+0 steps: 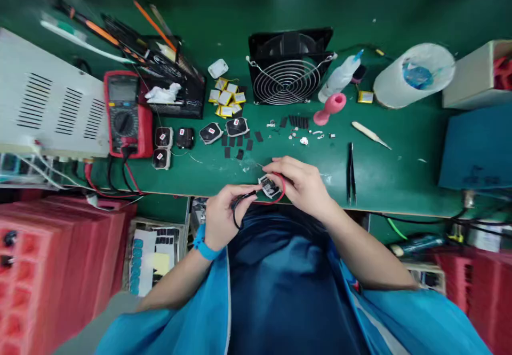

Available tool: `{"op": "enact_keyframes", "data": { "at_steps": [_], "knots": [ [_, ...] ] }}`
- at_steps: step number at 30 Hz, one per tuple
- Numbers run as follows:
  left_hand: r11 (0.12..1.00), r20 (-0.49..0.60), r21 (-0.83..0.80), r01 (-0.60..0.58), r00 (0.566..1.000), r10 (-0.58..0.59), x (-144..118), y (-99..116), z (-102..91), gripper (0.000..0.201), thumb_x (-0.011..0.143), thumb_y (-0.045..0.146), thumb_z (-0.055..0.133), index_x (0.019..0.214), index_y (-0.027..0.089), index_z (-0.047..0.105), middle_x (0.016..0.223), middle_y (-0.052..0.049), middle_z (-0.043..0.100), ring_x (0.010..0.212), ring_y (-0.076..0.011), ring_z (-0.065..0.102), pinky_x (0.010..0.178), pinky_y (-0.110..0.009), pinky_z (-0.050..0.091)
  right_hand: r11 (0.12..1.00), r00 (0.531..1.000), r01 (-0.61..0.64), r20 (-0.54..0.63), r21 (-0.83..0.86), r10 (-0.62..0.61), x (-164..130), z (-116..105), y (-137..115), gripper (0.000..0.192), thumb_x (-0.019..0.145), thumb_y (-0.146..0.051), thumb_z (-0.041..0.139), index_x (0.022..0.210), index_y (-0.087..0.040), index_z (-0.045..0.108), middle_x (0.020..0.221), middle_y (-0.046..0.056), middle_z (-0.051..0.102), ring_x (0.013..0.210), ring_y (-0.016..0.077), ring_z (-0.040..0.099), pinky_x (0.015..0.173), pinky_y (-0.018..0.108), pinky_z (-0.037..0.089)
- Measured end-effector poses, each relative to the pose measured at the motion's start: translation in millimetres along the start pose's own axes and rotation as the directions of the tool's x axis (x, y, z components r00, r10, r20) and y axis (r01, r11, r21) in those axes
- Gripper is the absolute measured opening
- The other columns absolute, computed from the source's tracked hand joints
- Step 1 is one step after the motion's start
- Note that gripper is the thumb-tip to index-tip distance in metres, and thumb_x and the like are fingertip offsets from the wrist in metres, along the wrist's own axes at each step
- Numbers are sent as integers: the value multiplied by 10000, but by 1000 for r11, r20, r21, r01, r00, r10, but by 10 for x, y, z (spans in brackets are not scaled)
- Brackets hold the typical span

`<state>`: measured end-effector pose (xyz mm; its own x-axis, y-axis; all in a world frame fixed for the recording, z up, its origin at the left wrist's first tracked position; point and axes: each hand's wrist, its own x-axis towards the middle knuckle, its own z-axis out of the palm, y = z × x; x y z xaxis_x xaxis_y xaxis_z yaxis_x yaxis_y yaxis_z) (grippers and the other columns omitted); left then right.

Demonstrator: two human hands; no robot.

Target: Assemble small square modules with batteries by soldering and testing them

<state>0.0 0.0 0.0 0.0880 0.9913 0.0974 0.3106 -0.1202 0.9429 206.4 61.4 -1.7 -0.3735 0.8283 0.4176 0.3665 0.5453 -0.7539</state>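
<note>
At the table's [408, 179] near edge, the left hand [224, 213] pinches a black lead [243, 196] and the right hand [302, 184] a red lead [284, 187], by the small open device [270, 186]; best keep lead tips apart, with the farther multimeter [123, 112] in sight.

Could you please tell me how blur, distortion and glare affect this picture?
Head view: wide-angle stretch appears to make the white bin lean outward; the red stack at lower left looks smeared; marks on the blue box are too soft to read; pale glare shows at top centre; the left hand and right hand look clearer.
</note>
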Motion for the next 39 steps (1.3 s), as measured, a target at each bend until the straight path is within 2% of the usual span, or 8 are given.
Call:
{"op": "enact_keyframes", "data": {
  "at_steps": [5,9,11,15,20,28,36,39],
  "knots": [
    [1000,-19,-27,5,1000,-5,95,18,136,134,940,163,717,1065,201,687,1094,-42,802,1013,-181,780,913,-306,651,992,991,-122,-58,-37,120,-177,-73,-61,173,1006,-180,589,1131,-208,706,989,56,778,941,172,743,871,306,623],
    [1000,-85,-11,16,996,-16,171,26,161,132,907,167,758,1025,200,711,988,-19,812,910,-172,795,843,-284,660,974,953,-228,-201,22,227,-312,-146,-120,205,972,-158,644,1152,-225,716,999,55,799,880,166,759,793,294,634],
    [1000,-121,27,10,993,-6,196,13,148,155,867,159,800,995,199,721,930,-5,810,854,-168,796,801,-271,661,971,939,-228,-248,72,239,-369,-166,-149,219,953,-134,668,1132,-244,730,1004,46,809,903,175,775,809,312,645],
    [987,-67,67,-144,987,148,218,-40,108,180,827,138,836,955,202,726,942,-11,811,864,-175,793,795,-285,658,983,963,-135,-219,123,159,-435,-150,-189,197,939,-125,694,1106,-218,740,1000,66,811,997,213,784,867,369,656],
    [921,57,132,-365,931,361,234,-76,98,148,870,103,780,966,205,730,985,-33,788,895,-160,759,789,-295,634,996,981,-80,-176,28,84,-428,-74,-201,159,976,-137,643,1095,-194,733,938,65,802,1060,236,773,880,386,653],
    [875,119,146,-462,886,448,259,-116,130,178,897,119,755,1044,197,692,1001,-43,781,1016,-193,754,874,-350,646,1000,989,0,-146,-8,-1,-437,45,-153,208,975,-102,623,1158,-174,689,998,109,791,1083,243,762,894,417,657],
    [886,138,70,-457,885,446,201,-167,153,216,914,59,708,1102,160,677,1075,-88,756,1164,-239,726,957,-389,651,996,988,24,-151,-86,-36,-431,78,-138,227,950,-97,664,1160,-179,688,970,90,798,1035,244,780,984,483,624],
    [887,132,78,-454,887,443,194,-183,164,188,924,77,704,1091,159,682,1071,-86,759,1154,-232,731,959,-375,650,998,987,16,-157,-61,-25,-425,88,-134,243,944,-83,659,1165,-181,690,967,91,791,1031,244,775,925,462,649]
  ]
}}
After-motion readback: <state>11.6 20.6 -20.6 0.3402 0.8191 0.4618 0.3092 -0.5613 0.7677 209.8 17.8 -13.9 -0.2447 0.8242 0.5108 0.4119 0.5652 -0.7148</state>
